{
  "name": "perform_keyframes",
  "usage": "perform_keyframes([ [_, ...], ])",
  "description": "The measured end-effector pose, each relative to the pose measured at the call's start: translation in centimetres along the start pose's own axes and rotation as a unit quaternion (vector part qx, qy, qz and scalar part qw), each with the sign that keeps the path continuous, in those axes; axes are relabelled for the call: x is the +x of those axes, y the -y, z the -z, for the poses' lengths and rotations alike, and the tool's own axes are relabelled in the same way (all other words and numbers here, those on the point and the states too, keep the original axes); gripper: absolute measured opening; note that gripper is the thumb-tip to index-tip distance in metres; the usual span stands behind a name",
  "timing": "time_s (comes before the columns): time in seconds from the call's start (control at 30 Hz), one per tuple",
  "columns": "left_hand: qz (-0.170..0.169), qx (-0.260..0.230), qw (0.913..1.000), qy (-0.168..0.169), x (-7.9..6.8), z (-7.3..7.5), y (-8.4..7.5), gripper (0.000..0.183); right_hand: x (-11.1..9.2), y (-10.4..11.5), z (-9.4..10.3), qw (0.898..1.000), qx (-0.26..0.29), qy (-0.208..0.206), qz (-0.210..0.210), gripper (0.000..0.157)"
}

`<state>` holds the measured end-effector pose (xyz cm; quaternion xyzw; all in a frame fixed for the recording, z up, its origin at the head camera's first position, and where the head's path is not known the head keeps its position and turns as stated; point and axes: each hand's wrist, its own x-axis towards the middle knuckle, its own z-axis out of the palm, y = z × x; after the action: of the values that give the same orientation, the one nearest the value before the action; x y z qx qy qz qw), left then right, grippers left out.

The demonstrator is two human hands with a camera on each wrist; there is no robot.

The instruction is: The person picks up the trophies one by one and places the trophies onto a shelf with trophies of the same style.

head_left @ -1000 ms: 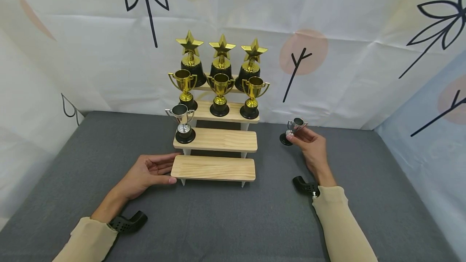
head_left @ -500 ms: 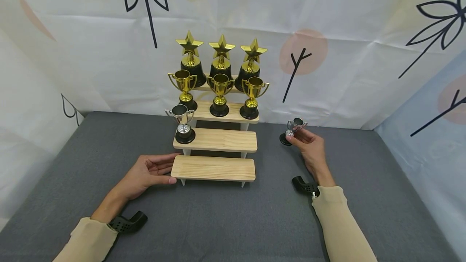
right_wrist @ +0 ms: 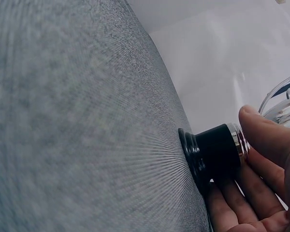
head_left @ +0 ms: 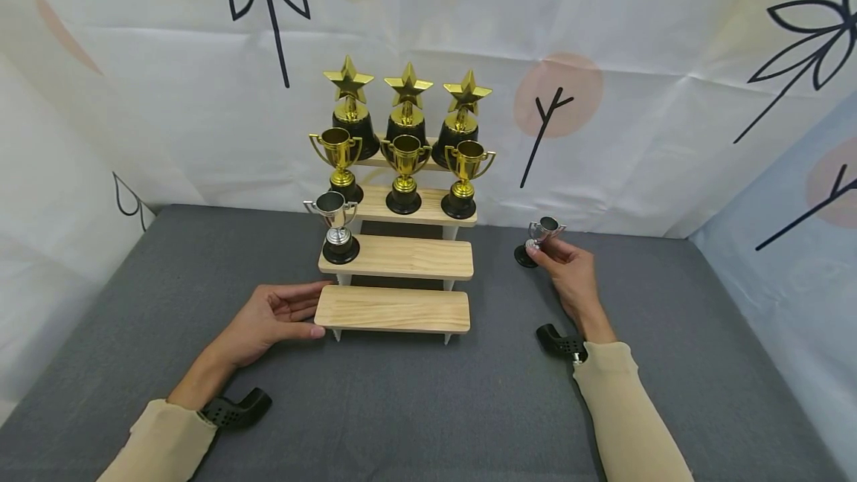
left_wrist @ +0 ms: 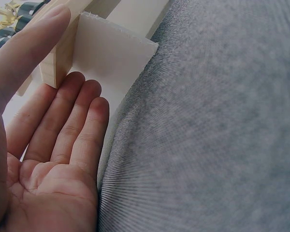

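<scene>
On the right of the head view, my right hand (head_left: 570,274) pinches a small silver trophy cup (head_left: 547,225) between thumb and fingers. The cup's black base (right_wrist: 217,150) stands right at the grey cloth in the right wrist view. My left hand (head_left: 268,322) rests at the left end of a wooden step stand's lowest shelf (head_left: 391,311). Its fingers (left_wrist: 89,123) stretch out fairly straight along the white leg, with the thumb by the board's front edge. Another silver trophy cup (head_left: 335,214) stands at the left end of the second shelf (head_left: 415,257).
Three gold trophy cups (head_left: 405,158) line the third shelf (head_left: 428,207). Behind them, on the top shelf, stand three gold star trophies (head_left: 409,91) with black bases. A grey cloth (head_left: 428,415) covers the table. A white printed curtain (head_left: 643,132) hangs behind.
The right hand has shifted very slightly around the silver trophy cup, which keeps its place. The left hand and the stand have not moved.
</scene>
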<state>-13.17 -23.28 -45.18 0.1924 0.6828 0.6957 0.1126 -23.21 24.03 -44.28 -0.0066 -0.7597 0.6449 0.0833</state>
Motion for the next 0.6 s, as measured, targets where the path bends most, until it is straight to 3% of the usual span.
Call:
perform_keyframes([
  [0.6,0.004,0.007,1.0,-0.003,0.09,-0.04,-0.06,0.072,-0.25,0.19,0.13,1.0,-0.016,0.02,0.011,0.041],
])
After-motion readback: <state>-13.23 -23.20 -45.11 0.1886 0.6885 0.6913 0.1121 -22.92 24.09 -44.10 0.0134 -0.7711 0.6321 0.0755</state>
